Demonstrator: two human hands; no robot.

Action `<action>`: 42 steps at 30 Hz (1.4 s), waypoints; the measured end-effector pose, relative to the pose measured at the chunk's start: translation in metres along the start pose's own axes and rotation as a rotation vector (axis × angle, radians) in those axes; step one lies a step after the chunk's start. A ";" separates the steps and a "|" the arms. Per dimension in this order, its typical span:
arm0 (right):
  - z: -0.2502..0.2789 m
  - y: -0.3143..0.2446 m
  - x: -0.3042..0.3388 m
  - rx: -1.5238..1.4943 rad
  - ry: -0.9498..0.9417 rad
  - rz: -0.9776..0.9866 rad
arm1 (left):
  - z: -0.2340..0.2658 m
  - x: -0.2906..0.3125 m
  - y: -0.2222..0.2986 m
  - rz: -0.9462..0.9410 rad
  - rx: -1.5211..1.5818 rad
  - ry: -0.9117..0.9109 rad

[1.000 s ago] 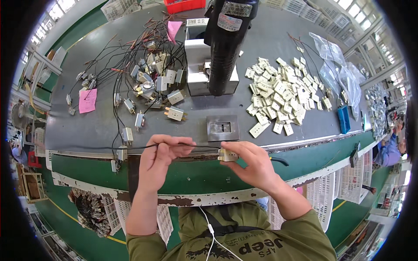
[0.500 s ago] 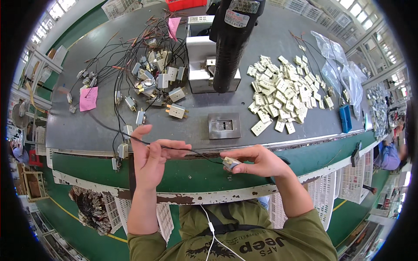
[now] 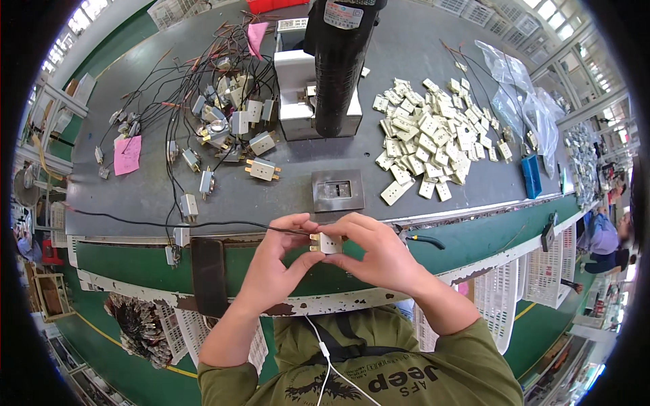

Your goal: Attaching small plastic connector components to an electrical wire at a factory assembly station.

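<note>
1. Both hands meet at the near edge of the bench (image 3: pixel 420 95). The left hand (image 3: pixel 274 260) and right hand (image 3: pixel 379 254) pinch one small cream block (image 3: pixel 330 242) between fingertips. The block sits over the bench lip, at centre.
2. A thin black wire (image 3: pixel 169 223) runs left from the block, along the near bench edge. The left fingers seem to hold it at the block's brass-tipped end. Whether it is fully seated, I cannot tell.
3. Progress, judged: far left lies a tangle of wired blocks (image 3: pixel 223 122), seemingly finished. Far right lies a heap of bare cream blocks (image 3: pixel 433 135), seemingly waiting. The bare heap is large, so much work looks left.
4. A grey metal fixture plate (image 3: pixel 337 190) lies just beyond the hands, nothing seated in it.
5. A tall black cylinder (image 3: pixel 338 61) on a white base (image 3: pixel 298 101) stands at far centre.
6. A pink paper slip (image 3: pixel 126 154) lies far left. Clear plastic bags (image 3: pixel 521 101) and a blue box (image 3: pixel 531 176) lie far right.
7. In the way: loose wires trail toward the near left edge, close to the held wire. They could snag.
</note>
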State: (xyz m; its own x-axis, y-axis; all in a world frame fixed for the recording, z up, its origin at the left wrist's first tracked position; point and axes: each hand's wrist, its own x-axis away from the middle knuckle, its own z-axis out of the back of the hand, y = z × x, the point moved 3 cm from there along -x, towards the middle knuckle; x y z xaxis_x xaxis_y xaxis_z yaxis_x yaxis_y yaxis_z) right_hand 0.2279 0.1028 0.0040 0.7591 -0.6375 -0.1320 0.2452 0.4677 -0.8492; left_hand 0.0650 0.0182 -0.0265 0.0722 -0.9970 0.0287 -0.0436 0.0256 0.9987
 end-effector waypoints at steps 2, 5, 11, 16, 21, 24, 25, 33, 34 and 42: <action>-0.002 -0.002 0.001 -0.006 -0.009 -0.012 | 0.003 0.001 0.005 0.020 -0.137 -0.017; 0.000 -0.004 0.002 0.017 -0.035 -0.027 | 0.000 0.001 0.018 0.008 -0.213 -0.029; -0.003 -0.007 0.000 0.013 0.005 0.071 | 0.000 0.004 0.025 0.031 -0.286 0.017; -0.008 -0.005 0.008 0.070 0.134 0.154 | 0.001 0.002 0.017 -0.136 -0.295 0.100; 0.010 -0.007 0.012 0.007 0.125 0.087 | 0.004 0.001 0.017 -0.146 -0.311 0.011; 0.048 -0.005 0.015 0.110 0.286 0.068 | 0.029 0.007 0.023 -0.048 -0.147 0.144; 0.068 0.003 0.014 0.172 0.440 0.089 | 0.037 0.010 0.023 -0.066 -0.128 0.201; 0.128 0.078 0.006 0.449 0.687 -0.113 | 0.142 0.086 0.028 -0.289 -0.355 0.741; 0.119 0.079 0.011 0.395 0.680 -0.077 | 0.169 0.107 0.028 -0.248 -0.496 0.933; 0.077 0.081 0.038 0.013 0.672 -0.013 | 0.334 0.363 -0.137 -0.061 -0.126 1.701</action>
State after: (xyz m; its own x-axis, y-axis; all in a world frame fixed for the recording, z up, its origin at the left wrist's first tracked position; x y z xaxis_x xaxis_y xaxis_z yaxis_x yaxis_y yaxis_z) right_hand 0.3228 0.1637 -0.0308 0.2170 -0.8836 -0.4149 0.2620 0.4622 -0.8472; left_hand -0.2360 -0.3718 -0.1664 0.9769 0.1976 -0.0813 0.0663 0.0814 0.9945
